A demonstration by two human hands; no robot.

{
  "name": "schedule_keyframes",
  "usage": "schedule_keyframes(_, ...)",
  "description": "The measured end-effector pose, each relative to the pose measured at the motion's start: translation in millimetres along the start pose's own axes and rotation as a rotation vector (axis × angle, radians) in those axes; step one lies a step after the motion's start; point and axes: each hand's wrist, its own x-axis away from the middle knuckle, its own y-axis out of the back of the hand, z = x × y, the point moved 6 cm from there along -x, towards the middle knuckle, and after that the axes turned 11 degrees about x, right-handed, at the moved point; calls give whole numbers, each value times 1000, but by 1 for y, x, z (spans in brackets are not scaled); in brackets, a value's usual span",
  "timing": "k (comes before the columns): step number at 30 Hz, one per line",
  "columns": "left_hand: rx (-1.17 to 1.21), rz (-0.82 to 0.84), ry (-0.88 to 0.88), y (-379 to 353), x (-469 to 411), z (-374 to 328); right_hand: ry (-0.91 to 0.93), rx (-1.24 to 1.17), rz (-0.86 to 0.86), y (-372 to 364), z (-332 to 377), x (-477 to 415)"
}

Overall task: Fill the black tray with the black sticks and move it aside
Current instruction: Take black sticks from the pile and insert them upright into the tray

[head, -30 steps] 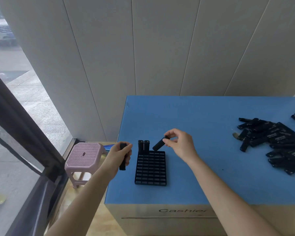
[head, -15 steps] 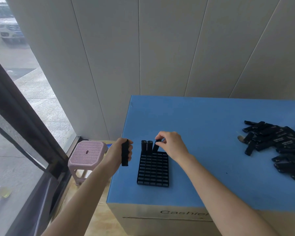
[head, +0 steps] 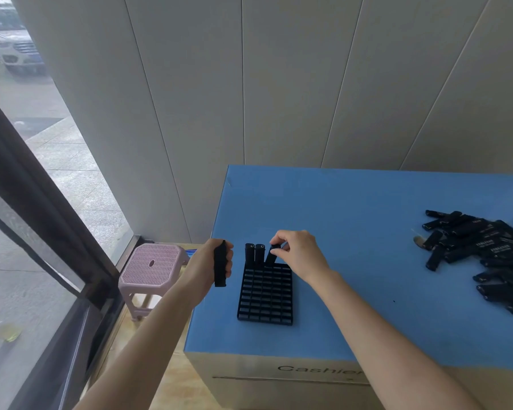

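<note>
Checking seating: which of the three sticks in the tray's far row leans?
The rightmost stick, pinched by the right hand, tilts; the two upright sticks stand left of it.

The flat blue table top (head: 353, 226) has a wide open stretch between the black plastic grid tray (head: 265, 303) and the loose pile of black sticks (head: 483, 255) far to the right. Most tray holes are open from above. Two upright black sticks (head: 254, 255) fill the far left corner. The right hand (head: 301, 255) hangs over the far row, pinching a tilted black stick (head: 270, 257) just beside them. The left hand (head: 208, 266), gripping a black stick (head: 219, 263), sits close to the tray's left side. The grey panel wall (head: 279, 84) closes the back.
</note>
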Motion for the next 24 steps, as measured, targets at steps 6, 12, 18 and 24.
schedule_keyframes(6, 20, 9, 4, -3, 4, 0, 11, 9, 3, -6, 3, 2)
schedule_keyframes(12, 22, 12, -69, -10, 13, -6, 0, 86, -30, -7, 6, 5)
schedule_keyframes(18, -158, 37, -136, -12, 19, -10, 29, 31, -140, -9, 10, 23)
schedule_keyframes(24, -176, 136, -147, -22, 20, 1, -279, -870, 141, -35, 25, 61)
